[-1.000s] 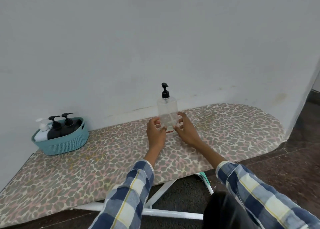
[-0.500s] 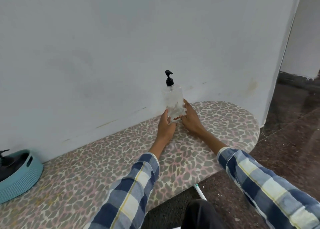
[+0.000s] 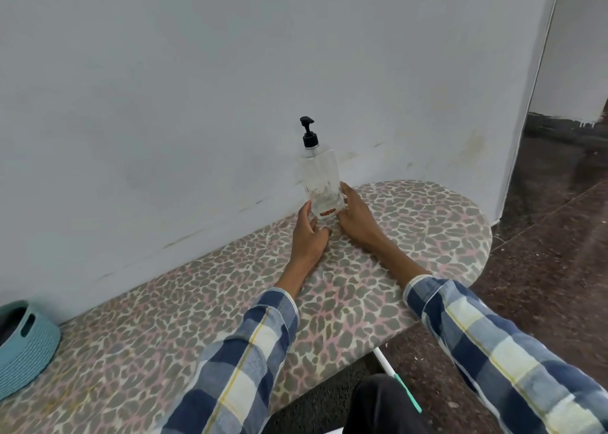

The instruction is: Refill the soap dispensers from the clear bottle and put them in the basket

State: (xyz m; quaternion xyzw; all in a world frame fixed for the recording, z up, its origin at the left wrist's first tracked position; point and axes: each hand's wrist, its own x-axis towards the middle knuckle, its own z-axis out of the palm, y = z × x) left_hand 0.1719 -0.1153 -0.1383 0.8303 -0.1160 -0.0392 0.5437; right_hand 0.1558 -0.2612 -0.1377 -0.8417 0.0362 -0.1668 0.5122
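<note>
Holding bottle (image 3: pixel 318 183) low with left hand (image 3: pixel 307 236) and right hand (image 3: pixel 355 219), one each side | bottle stands upright on board (image 3: pixel 427 236) by wall, pump on | basket (image 3: pixel 23 345) far off to the left, nearer left hand

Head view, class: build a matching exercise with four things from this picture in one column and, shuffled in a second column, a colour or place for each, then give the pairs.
Things:
1. pump head
2. basket
3. clear bottle
4. sleeves

Descriptions:
A. blue, white and yellow check
B. black, on top of the bottle
C. teal, at the left edge of the ironing board
D. upright between the left hand and the right hand

Pairs: 1-B, 2-C, 3-D, 4-A
</note>
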